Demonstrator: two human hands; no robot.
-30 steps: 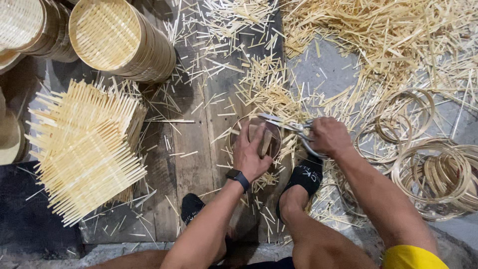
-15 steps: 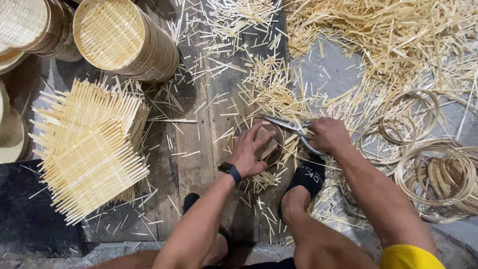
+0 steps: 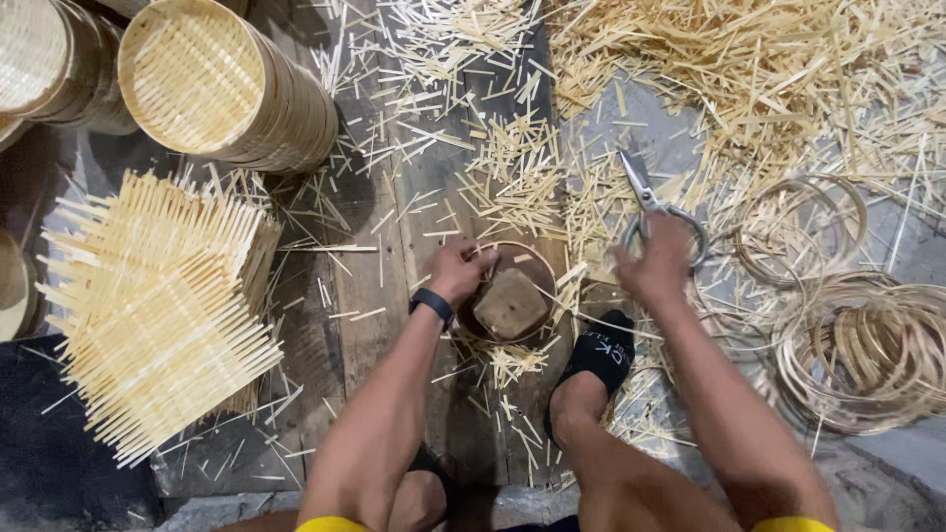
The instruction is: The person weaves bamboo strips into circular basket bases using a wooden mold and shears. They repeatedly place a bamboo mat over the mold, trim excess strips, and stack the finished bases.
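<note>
Pressing on a wooden block (image 3: 510, 301), the left hand (image 3: 461, 271) pins a bamboo hoop (image 3: 512, 254); right of it, scissors (image 3: 650, 212) are gripped, raised clear, by the right hand (image 3: 655, 268).

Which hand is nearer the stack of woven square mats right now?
Left. The left hand rests on the round rim over the wood block, right of the mat stack. The right hand, holding scissors, is farther right.

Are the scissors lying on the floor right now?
No, the right hand holds the scissors by their handles, blades pointing up and away.
</note>
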